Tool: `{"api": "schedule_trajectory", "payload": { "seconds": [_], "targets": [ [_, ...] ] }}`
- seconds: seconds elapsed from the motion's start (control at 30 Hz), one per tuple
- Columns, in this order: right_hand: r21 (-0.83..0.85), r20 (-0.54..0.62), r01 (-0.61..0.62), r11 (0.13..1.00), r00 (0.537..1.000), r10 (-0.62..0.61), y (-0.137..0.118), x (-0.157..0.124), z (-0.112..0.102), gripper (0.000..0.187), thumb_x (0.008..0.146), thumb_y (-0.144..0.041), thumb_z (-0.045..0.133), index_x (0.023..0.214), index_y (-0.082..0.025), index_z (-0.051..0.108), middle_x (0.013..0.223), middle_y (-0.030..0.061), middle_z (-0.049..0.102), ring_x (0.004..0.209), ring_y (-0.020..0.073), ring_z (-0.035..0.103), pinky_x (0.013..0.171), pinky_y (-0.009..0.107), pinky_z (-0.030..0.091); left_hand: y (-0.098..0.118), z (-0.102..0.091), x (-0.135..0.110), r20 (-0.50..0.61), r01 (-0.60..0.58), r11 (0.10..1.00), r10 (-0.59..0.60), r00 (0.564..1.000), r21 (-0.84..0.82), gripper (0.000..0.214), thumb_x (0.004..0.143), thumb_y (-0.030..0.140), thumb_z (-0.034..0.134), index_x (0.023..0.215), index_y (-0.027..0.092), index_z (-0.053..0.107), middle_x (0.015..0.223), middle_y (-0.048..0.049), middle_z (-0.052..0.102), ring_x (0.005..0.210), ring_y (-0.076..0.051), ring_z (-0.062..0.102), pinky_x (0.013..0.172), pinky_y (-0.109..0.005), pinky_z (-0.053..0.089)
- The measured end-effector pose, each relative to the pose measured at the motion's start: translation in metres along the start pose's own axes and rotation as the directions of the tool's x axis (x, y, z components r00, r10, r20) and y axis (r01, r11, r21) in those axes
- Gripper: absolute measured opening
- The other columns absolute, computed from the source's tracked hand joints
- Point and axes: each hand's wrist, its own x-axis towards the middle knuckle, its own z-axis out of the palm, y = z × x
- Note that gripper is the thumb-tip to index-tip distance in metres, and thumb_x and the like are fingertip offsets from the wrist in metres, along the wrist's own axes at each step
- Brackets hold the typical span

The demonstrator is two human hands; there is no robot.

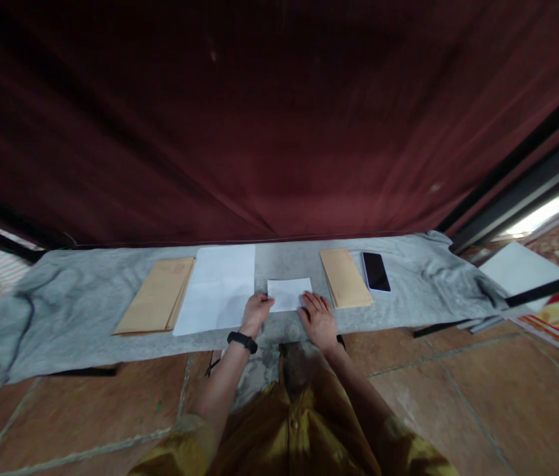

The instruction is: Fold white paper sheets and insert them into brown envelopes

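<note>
Pinching the lower-left corner of the small white paper [289, 294] with left hand [256, 312] fingers. Paper lies just below frame centre, on the grey-cloth tabletop [425, 284]. Right hand [319, 320]: fingers laid out flat, tips on the paper's lower-right corner, not clamped. Larger white sheet [219, 284] left of the left hand, brown envelopes [155, 294] just beside it, left of centre. Tan envelope [344, 277] right of centre, phone [376, 272] near it. Black wristband [242, 342] on left wrist.
</note>
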Motion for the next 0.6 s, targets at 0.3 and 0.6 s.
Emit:
{"api": "schedule_trajectory", "payload": {
  "seconds": [0.3, 0.6],
  "targets": [
    [0.039, 0.019, 0.014, 0.999, 1.000, -0.015, -0.027, 0.013, -0.011, 0.046, 0.097, -0.018, 0.046, 0.142, -0.020, 0.054, 0.145, 0.0098, 0.057, 0.133, 0.0256, 0.053, 0.117, 0.047, 0.034, 0.034, -0.005, -0.028, 0.115, 0.028, 0.946, 0.010, 0.993, -0.323, 0.030, 0.071, 0.045, 0.072, 0.073, 0.017, 0.062, 0.053, 0.0028, 0.057, 0.047, -0.012, 0.054, 0.046, -0.021, 0.037],
    [0.884, 0.182, -0.370, 0.286, 0.836, 0.517, -0.049, 0.043, -0.024, 0.033, 0.094, -0.049, 0.054, 0.100, -0.020, 0.071, 0.096, 0.0040, 0.077, 0.097, 0.0224, 0.072, 0.086, 0.035, 0.058, 0.030, -0.011, -0.040, 0.054, 0.065, 0.825, -0.043, 0.998, -0.561, 0.040, 0.083, 0.054, 0.067, 0.098, 0.017, 0.063, 0.095, -0.0076, 0.071, 0.082, -0.015, 0.068, 0.064, -0.023, 0.051]
  ]
}}
